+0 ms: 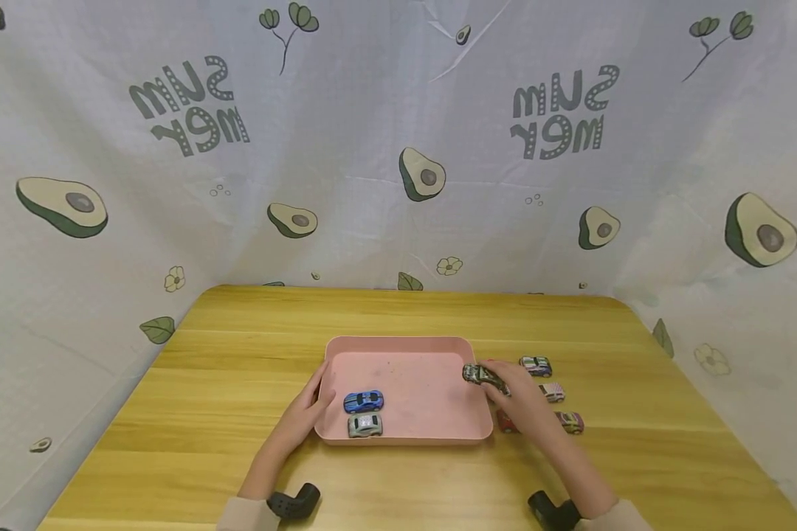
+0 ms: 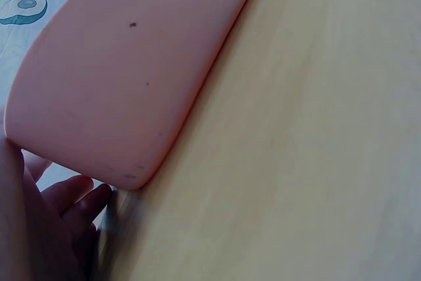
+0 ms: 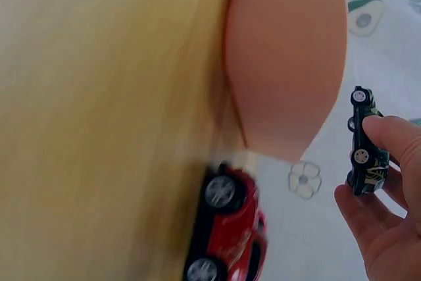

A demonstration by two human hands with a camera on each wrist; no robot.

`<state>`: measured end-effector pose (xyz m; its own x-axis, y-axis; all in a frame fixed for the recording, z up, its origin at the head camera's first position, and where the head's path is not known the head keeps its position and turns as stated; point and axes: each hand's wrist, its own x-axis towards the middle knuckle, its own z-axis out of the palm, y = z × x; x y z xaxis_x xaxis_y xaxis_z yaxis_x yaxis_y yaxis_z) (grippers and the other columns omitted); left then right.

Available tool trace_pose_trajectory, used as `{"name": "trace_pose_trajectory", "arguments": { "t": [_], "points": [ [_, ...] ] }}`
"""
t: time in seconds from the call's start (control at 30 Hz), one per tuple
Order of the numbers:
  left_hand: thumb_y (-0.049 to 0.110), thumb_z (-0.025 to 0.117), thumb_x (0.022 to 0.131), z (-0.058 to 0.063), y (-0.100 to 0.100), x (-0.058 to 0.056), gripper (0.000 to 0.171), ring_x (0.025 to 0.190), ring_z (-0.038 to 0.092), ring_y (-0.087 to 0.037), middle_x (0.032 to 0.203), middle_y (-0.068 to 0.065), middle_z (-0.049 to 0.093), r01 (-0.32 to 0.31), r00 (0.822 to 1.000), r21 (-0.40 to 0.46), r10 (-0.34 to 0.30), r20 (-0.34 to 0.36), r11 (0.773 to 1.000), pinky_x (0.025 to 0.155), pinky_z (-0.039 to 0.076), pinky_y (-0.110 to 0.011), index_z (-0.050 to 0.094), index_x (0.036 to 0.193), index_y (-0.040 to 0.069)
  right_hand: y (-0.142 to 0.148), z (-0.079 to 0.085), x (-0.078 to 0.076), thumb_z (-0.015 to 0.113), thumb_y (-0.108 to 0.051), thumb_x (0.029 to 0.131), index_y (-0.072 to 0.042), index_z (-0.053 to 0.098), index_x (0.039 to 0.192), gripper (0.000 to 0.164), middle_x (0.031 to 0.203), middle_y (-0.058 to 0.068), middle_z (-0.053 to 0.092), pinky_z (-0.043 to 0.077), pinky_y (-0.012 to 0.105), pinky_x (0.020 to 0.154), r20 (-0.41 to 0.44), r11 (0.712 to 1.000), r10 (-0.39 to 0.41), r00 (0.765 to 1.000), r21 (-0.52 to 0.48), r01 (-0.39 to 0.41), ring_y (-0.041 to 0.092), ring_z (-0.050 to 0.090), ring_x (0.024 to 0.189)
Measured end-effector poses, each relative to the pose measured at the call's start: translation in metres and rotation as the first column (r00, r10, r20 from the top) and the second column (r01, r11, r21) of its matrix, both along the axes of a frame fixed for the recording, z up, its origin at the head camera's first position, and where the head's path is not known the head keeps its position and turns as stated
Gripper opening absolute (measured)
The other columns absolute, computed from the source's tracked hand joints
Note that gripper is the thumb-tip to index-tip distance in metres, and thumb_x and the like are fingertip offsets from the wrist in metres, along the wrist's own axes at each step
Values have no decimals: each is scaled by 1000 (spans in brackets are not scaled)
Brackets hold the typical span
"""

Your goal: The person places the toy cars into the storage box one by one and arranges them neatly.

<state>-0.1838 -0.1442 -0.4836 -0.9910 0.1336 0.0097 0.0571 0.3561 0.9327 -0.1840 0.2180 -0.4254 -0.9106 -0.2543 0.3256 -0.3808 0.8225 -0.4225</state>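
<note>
My right hand (image 1: 519, 394) pinches a dark patterned toy car (image 1: 478, 374) above the right rim of a pink tray (image 1: 432, 383). In the right wrist view, thumb and fingers hold this toy car (image 3: 360, 139) clear of the table, its wheels showing. On the tray's left side, my left hand (image 1: 300, 414) grips the wall, thumb at the rim and fingers outside; the left wrist view shows this hand (image 2: 56, 218) at the tray's corner. Inside the tray, a blue toy car (image 1: 364, 401) and a silver-white toy car (image 1: 365, 425) stand at the lower left.
Right of the tray, on the wooden table (image 1: 239, 354), are a multicoloured toy car (image 1: 536, 366), a pale toy car (image 1: 553, 391), a purple-yellow toy car (image 1: 570, 422) and a red toy car (image 1: 507, 422), partly behind my right hand. A printed cloth (image 1: 359, 110) hangs behind.
</note>
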Motion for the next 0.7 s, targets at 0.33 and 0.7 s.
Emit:
{"name": "trace_pose_trajectory", "arguments": {
  "t": [0.33, 0.7],
  "points": [
    [36, 49, 92, 1, 0, 1, 62, 140, 16, -29, 152, -10, 19, 1, 1000, -3, -1, 7, 1000, 113, 15, -50, 20, 146, 26, -43, 9, -8, 65, -13, 83, -7, 59, 119, 37, 114, 10, 62, 48, 46, 86, 41, 996, 93, 995, 14, -94, 28, 56, 104],
    [36, 49, 93, 1, 0, 1, 61, 140, 15, -29, 152, -10, 18, 2, 1000, 1, -2, 8, 1000, 114, 14, -49, 20, 146, 26, -88, -2, -5, 67, -18, 80, -12, 63, 112, 33, 107, 2, 67, 48, 37, 90, -48, 967, 254, 966, 50, -252, 20, 59, 103]
  ]
}}
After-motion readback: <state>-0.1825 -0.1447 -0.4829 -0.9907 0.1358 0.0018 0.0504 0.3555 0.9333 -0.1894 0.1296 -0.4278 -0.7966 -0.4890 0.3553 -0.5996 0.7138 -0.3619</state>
